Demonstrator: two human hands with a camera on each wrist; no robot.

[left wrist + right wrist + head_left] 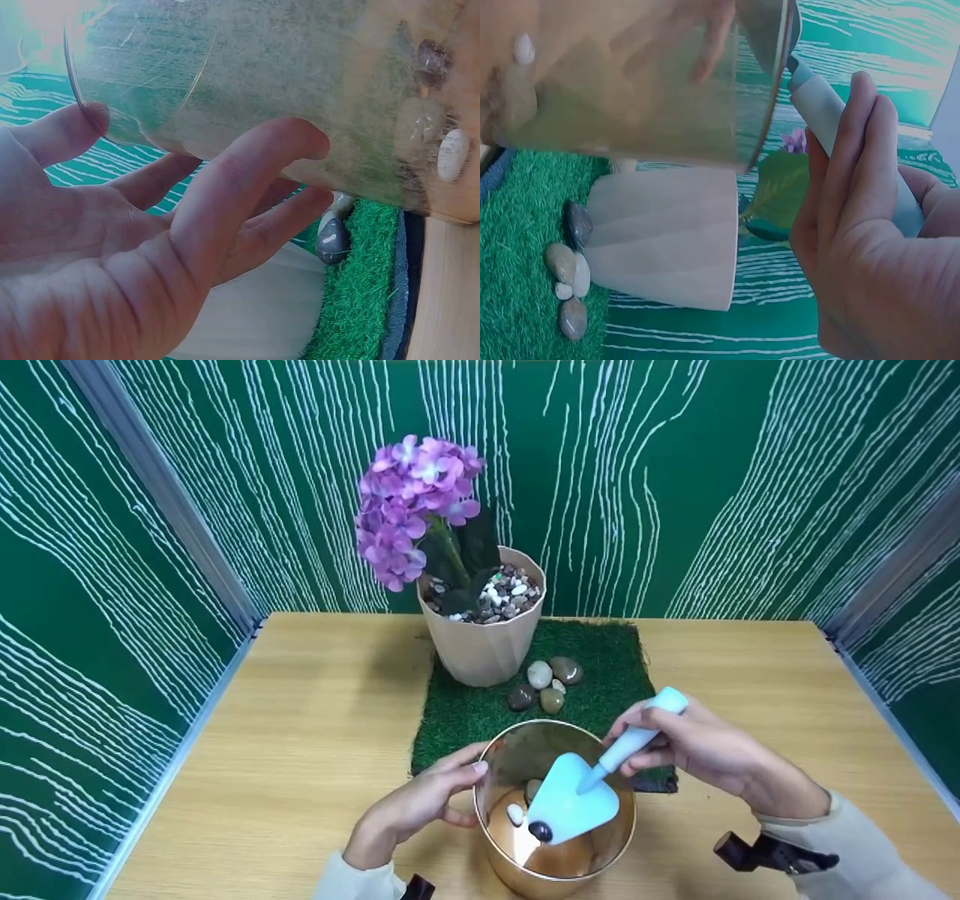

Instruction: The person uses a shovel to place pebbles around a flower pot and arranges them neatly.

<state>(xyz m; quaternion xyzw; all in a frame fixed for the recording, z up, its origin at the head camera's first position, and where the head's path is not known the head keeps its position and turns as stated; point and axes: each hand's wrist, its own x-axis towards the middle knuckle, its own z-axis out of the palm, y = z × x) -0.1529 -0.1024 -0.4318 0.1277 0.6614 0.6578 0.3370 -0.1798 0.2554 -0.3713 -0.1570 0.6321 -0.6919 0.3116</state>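
Observation:
My right hand (701,746) grips the pale blue handle of a small trowel (574,799), its blade angled down inside the mouth of an amber see-through container (555,876). Against that container's left side my left hand (420,795) holds on, thumb at the rim and fingers along the wall. Inside are a white pebble (515,814) and a greyish pebble (533,790), the latter partly hidden by the blade. A dark pebble (540,831) overlaps the blade's lower corner in the head view. Through the wall, the left wrist view also shows the white pebble (453,155) near the container's bottom.
Behind the container, a beige pot (484,649) with purple flowers (420,502) and small gravel stands on a green turf mat (600,652). Several smooth stones (552,701) lie on the mat by the pot. Green patterned walls (697,495) enclose the wooden table (300,720).

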